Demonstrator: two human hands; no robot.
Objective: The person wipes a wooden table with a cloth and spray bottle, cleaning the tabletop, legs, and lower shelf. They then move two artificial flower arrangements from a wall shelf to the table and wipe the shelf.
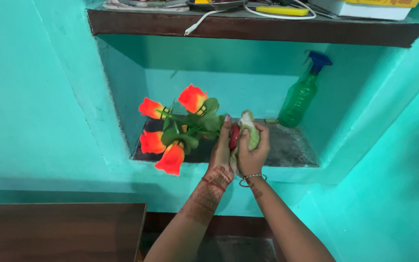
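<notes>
Head view looks down into a turquoise wall niche [122, 97], where both of my hands meet at the front edge of its dark shelf [292, 150]. With my left hand [220, 150] I grip a small red vase [234, 137], fingers wrapped round it and the thumb side toward the wall. The vase is tipped over to the left, so the bunch of artificial flowers [178, 128] in it sticks out sideways: four orange-red blooms with green leaves, the lowest one hanging past the front lip of the niche. My right hand [253, 150] is closed on a crumpled pale green cloth [249, 127], pressing it against the right side of the vase, so the two hands touch. A thin bangle sits on my right wrist. Well to the right, at the back of the same shelf, stands a green spray bottle [299, 99] with a blue trigger head, upright and apart from my hands. Above the niche runs a dark brown ledge [248, 28] carrying a white cable [204, 18] and a yellow object.
</notes>
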